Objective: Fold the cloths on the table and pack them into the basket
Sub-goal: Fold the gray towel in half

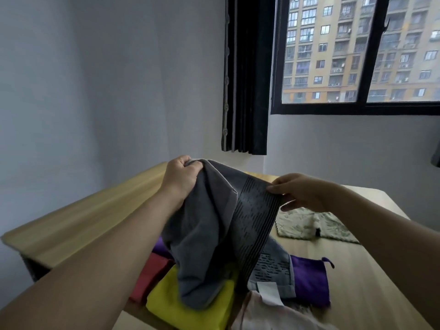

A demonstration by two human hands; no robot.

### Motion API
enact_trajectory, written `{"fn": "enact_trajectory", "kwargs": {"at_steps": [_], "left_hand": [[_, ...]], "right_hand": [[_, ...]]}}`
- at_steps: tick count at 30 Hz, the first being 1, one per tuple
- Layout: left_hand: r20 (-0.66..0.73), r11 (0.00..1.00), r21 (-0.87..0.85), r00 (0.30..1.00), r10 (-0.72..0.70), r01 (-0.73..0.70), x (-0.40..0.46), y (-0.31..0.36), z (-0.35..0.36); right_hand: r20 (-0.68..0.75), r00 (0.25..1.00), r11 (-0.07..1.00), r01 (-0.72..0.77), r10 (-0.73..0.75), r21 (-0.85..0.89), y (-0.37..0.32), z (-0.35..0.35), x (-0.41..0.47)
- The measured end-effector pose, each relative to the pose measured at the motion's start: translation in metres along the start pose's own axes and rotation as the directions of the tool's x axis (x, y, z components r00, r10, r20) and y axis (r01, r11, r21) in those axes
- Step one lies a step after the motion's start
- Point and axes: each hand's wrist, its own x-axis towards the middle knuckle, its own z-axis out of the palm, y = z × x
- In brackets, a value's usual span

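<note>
Head view | left hand [181, 175] fist-grips grey cloth [209, 234] corner, right hand [302, 191] pinches patterned edge, cloth lifted above table [71, 225] middle | advice: find matching corners, pull taut, lay flat before folding | basket unseen

no readable text, white tag [268, 289] on grey cloth [202, 234] blank
</note>
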Motion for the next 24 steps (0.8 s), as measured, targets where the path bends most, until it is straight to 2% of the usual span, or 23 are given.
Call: {"fn": "enact_trajectory", "kwargs": {"at_steps": [2, 4, 6, 8, 12, 14, 16, 21, 24], "left_hand": [[0.012, 0.982, 0.168, 0.996, 0.087, -0.087, -0.001, 0.006, -0.001], [0.022, 0.963, 0.218, 0.987, 0.157, -0.158, -0.003, 0.020, 0.000], [0.074, 0.973, 0.132, 0.981, 0.181, -0.189, -0.007, 0.040, 0.001], [0.128, 0.975, 0.067, 0.971, 0.200, -0.210, -0.010, 0.060, 0.000], [0.188, 0.975, 0.045, 0.960, 0.206, -0.218, -0.016, 0.097, -0.003], [0.200, 0.977, 0.030, 0.959, 0.200, -0.210, -0.018, 0.111, -0.003], [0.205, 0.980, 0.001, 0.959, 0.194, -0.199, -0.021, 0.123, -0.003], [0.228, 0.978, -0.086, 0.952, 0.205, -0.190, -0.028, 0.148, -0.001], [0.252, 0.976, -0.083, 0.943, 0.216, -0.201, -0.030, 0.161, 0.000]], "right_hand": [[-0.098, 0.994, 0.997, 0.054, -0.048, 0.061, -0.005, 0.004, -0.002], [-0.166, 0.976, 0.984, 0.158, -0.143, 0.081, -0.017, 0.011, -0.003], [-0.188, 0.951, 0.968, 0.250, -0.246, -0.002, -0.031, 0.016, -0.006], [-0.186, 0.939, 0.957, 0.275, -0.288, -0.092, -0.043, 0.020, -0.011], [-0.056, 0.960, 0.962, 0.272, -0.273, -0.028, -0.065, 0.023, -0.030], [0.029, 0.960, 0.945, 0.278, -0.277, -0.170, -0.072, 0.020, -0.042], [0.050, 0.936, 0.879, 0.345, -0.349, -0.330, -0.077, 0.018, -0.050], [-0.014, 0.834, 0.703, 0.455, -0.551, -0.547, -0.084, 0.010, -0.056], [-0.141, 0.807, 0.724, 0.417, -0.573, -0.549, -0.092, 0.006, -0.058]]}}
